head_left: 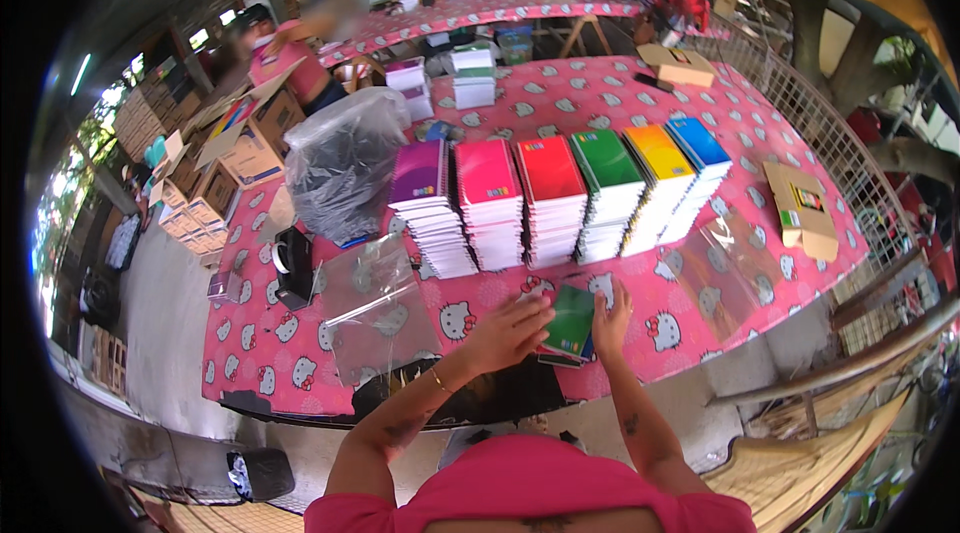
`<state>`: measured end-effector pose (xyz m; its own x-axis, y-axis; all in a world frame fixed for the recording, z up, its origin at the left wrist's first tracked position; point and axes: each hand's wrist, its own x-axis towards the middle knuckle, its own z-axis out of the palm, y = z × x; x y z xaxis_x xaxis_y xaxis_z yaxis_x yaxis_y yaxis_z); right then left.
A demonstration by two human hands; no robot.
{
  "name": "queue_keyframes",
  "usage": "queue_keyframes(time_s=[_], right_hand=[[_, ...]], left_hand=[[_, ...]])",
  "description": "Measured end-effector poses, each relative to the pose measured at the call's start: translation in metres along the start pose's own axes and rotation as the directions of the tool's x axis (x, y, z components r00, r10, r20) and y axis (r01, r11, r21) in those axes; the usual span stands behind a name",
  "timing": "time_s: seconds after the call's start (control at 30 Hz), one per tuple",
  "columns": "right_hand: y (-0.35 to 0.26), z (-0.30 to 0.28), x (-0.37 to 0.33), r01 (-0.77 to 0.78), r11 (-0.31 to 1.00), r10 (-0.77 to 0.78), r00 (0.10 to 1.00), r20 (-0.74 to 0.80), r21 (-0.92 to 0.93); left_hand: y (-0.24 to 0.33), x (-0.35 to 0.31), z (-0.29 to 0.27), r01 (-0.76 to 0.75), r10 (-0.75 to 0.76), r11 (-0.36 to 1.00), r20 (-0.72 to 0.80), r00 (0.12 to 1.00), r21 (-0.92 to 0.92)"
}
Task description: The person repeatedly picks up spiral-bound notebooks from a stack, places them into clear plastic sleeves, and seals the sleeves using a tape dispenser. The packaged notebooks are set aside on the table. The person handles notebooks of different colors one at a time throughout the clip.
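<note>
A green-covered spiral notebook [572,319] lies at the table's near edge, on top of at least one other notebook whose edges show beneath it. My left hand [510,333] is at its left side, fingers stretched out and reaching its edge. Along the opposite side rests my right hand [612,321], its fingers extended and pointing away from me. Just beyond stand tall notebook stacks in a row: purple [420,173], pink [488,173], red [550,171], green [606,161], yellow [660,153] and blue [700,145].
Clear plastic sleeves [375,318] lie to the left, others [722,278] to the right. A black tape dispenser [293,268] and a large plastic bag [345,163] sit at left. Flattened cardboard [802,213] lies at right. Cartons [255,138] stand beyond; a person [290,63] is near them.
</note>
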<state>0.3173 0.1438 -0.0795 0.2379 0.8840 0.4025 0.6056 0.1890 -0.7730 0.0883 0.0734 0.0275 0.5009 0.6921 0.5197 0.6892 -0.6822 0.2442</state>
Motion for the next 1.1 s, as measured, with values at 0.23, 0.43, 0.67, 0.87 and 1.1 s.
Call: queue_keyframes(time_s=[0.23,0.43,0.67,0.87,1.1], right_hand=[[-0.209,-0.011,0.06,0.61,0.724,-0.654,0.756,0.04,0.322],[-0.251,0.026,0.064,0.263,0.631,-0.623,0.733,0.274,0.73],[-0.24,-0.009,0.07,-0.56,0.123,-0.31,0.762,0.568,0.819],[-0.18,-0.096,0.096,-0.222,0.591,-0.297,0.834,0.465,0.776],[-0.044,-0.061,0.071,-0.119,0.921,-0.099,0.849,0.518,0.371]], left_hand=[[-0.095,0.049,-0.138,0.338,-0.141,0.738,-0.356,0.924,0.584],[-0.041,0.057,-0.16,0.348,-0.093,0.846,-0.531,0.842,0.404],[0.001,0.063,-0.167,0.086,-0.061,0.995,-0.345,0.937,0.057],[-0.105,0.024,-0.154,0.343,-0.186,0.775,-0.328,0.926,0.531],[-0.031,0.064,-0.175,0.333,-0.005,0.799,-0.548,0.837,0.501]])
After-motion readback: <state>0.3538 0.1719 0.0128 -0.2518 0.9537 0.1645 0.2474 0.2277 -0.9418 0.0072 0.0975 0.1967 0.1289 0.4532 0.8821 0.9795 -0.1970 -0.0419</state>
